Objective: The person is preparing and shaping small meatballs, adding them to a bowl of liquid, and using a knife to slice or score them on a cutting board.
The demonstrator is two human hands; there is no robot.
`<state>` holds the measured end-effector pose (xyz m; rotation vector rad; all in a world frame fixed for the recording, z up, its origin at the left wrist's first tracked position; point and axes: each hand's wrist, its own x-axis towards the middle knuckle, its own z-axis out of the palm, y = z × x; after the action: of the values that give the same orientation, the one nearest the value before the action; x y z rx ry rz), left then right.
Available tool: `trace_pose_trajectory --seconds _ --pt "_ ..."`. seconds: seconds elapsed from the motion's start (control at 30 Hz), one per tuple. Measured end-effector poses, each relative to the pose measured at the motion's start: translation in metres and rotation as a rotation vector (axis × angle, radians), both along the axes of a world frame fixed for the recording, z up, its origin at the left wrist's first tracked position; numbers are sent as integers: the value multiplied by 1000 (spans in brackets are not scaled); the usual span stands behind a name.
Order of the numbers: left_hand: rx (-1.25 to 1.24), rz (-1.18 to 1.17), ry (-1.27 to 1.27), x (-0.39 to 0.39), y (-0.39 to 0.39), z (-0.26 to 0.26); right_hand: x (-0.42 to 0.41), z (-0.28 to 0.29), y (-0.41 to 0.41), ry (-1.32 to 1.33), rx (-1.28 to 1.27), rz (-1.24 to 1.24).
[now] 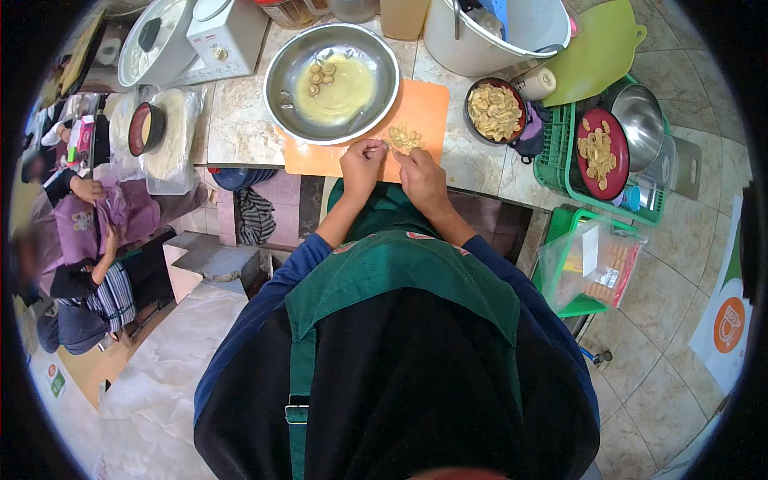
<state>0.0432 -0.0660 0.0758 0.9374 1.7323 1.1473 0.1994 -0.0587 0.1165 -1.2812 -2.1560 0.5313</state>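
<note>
My left hand [362,165] is over the near edge of an orange cutting board [429,99], thumb and fingertips pinched on a small piece, too small to name surely. Close beside it, my right hand [423,180] is curled with the thumb forward; whatever it may hold is hidden. Just beyond the fingertips lies a small heap of sliced mushrooms [405,137]. A steel bowl [282,108] rests partly on the board. Inside it are several whole button mushrooms [322,75] in shallow yellowish liquid.
Right of the board stands a dark bowl of sliced mushrooms [494,111]. Farther right, a red plate [618,162] with more slices sits in a green basket [555,141]. A white bucket [444,36] and a kitchen scale [225,45] stand behind. Another person [102,222] is at left.
</note>
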Motion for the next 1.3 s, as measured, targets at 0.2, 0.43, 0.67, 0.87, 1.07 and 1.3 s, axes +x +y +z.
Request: trace_pose_trajectory --seconds 0.2,0.43,0.67,0.87,1.07,1.3 --pt "2 28 -58 4 0 6 3 -15 1 -28 -47 6" --pt "30 46 -65 4 1 6 19 -1 -14 -13 -96 -39" --pt "22 42 -77 2 -1 2 4 -2 -2 41 5 17" --pt "43 58 -45 6 -3 -3 -2 -18 0 25 -108 8" --pt "31 79 -81 1 -4 -8 23 -12 -23 69 -158 -45" --pt "97 61 -27 1 -4 -12 9 1 -2 79 -59 -4"
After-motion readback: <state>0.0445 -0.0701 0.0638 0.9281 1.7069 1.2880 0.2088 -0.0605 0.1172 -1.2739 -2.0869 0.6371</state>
